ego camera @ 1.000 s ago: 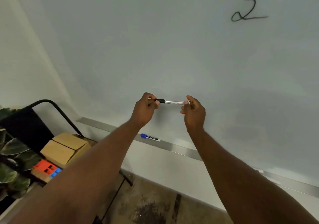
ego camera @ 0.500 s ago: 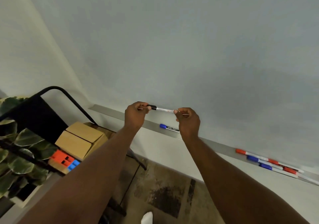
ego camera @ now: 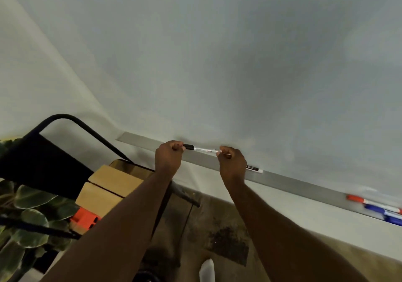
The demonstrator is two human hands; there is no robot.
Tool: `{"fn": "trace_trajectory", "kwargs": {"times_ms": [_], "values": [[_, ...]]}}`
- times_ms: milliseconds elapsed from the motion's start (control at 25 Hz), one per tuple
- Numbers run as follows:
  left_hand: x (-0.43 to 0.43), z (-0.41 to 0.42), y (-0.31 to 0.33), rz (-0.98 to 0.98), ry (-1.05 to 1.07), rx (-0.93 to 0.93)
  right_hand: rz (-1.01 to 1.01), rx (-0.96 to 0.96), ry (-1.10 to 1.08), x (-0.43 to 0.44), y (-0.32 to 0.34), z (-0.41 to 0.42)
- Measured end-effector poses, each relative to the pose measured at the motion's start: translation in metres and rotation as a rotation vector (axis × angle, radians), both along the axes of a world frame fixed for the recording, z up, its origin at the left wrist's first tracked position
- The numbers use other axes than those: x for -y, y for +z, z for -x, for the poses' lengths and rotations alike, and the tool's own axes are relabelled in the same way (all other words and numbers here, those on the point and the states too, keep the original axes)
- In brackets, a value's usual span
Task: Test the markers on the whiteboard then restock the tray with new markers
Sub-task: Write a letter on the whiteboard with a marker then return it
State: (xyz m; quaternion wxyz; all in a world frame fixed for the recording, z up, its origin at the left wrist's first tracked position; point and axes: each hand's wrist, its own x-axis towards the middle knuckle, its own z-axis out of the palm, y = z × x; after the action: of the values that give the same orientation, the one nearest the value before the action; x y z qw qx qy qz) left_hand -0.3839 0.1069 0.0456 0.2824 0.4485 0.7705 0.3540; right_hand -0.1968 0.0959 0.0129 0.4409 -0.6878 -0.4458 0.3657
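Marker: The black-capped marker lay level between the two hands, with the cap end on the left, just above the tray. I could not tell if it touched the tray.
Change: One second before, the same marker was held higher, in front of the whiteboard, and a black test scribble was visible above the right hand. Now both hands had come down to the tray and the scribble was out of view.
Meaning: The test of this marker seemed finished, with the cap on. Probably it would be put down on the tray. The restocking looked not yet begun.
Left hand: The fingers were curled around the cap end, the back of the hand was up, and the arm was stretched forward.
Right hand: The thumb and fingers pinched the tail end of the marker, with the arm stretched forward in the same way.
Other markers: Just beyond the right hand, the end of a second marker showed on the tray, its cap hidden. Far to the right lay a red marker and blue markers.
Surroundings: Left of and below the left hand stood a cardboard box, a plant and a black frame.
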Motion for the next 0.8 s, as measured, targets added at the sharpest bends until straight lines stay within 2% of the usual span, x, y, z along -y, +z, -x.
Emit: {"fn": "trace_trajectory", "kwargs": {"times_ms": [200,360,440,560,800], "values": [[-0.025,0.021,-0.04,0.216,-0.17,-0.215,0.169,0.112,0.105,-0.018,-0.024,0.021],[-0.035,0.02,-0.061,0.418,-0.391,-0.424,0.369,0.129,0.202,-0.025,-0.042,0.02],[-0.036,0.017,-0.067,0.493,-0.45,-0.471,0.426,0.176,0.273,-0.025,-0.046,0.019],[-0.036,0.016,-0.069,0.492,-0.495,-0.573,0.446,0.272,0.307,-0.028,-0.05,0.018],[-0.035,0.018,-0.073,0.453,-0.494,-0.692,0.497,0.274,0.299,-0.028,-0.049,0.016]]}}
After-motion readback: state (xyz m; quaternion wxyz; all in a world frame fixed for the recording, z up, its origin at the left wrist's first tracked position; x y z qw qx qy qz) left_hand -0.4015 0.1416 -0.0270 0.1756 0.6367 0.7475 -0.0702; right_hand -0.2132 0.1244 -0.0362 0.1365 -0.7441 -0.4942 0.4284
